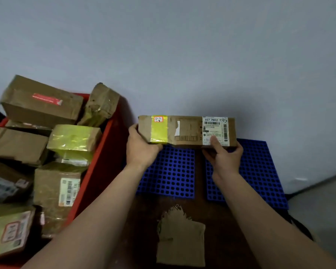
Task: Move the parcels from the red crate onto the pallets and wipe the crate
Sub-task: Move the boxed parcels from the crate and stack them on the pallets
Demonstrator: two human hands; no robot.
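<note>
Where hands (182, 152) grip: "507 P802 T70"

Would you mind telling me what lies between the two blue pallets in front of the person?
In the head view, only a bare dark strip of table separates the left pallet from the right pallet; the folded cloth lies nearer.

Head cam; forward-down, close on hands (184, 152)
</note>
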